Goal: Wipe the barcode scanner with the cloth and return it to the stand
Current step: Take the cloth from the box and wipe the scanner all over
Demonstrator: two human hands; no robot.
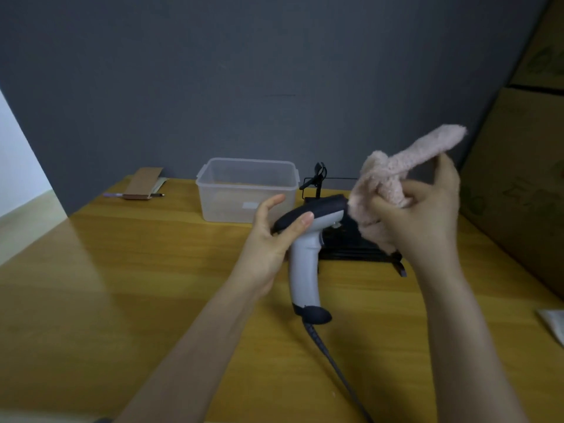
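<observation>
Head view, from your left: at the far left edge of the wooden table (152, 300) lies a strip of brown cardboard (143, 183) with a pen (134, 195) beside it, both against the grey wall (244, 71). Further in stands a clear plastic tub (247, 190), open-topped, just behind your left hand (268, 239). That hand is half open, fingers spread, with only the thumb and palm pressed to the dark head of the barcode scanner (305, 248), which you hold up off the table, grey handle pointing down and its cable (335, 370) trailing toward you. Your hand covers the rear of the scanner's head. Behind the scanner sits the black stand (360, 248), its thin wire arm (317, 178) rising near the tub's right corner; the scanner and the cloth hide much of it, so its shape is hard to read. Your right hand (424, 215) is closed around a bunched pink cloth (393, 181), which touches the front end of the scanner's head, one loose end sticking up to the right. Cardboard boxes (518, 178) stack along the right edge, and something white (554, 325), possibly a packet, lies at the table's right margin.
</observation>
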